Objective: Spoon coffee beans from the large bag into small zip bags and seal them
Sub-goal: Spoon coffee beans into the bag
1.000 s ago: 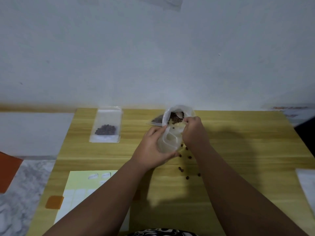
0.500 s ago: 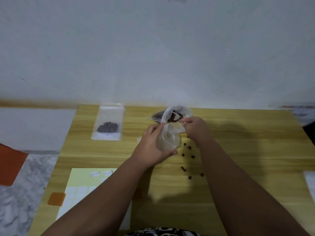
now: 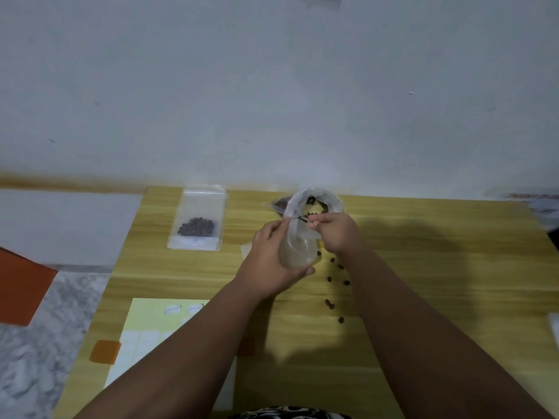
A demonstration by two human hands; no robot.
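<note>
Clear zip bag [image 3: 298,252] upright over the worktop [image 3: 423,267], my left hand [image 3: 272,261] grip curled round its body. My right hand [image 3: 335,234] pinches its top edge. Big bag [image 3: 317,196] just behind. Loose beans [image 3: 329,279] beside. Filled bag [image 3: 198,222] lies left.

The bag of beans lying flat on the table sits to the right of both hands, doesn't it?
No. The head view shows that flat bag on the table to the left of both hands: it lies beyond the left hand, not on the side of the right hand.
</note>
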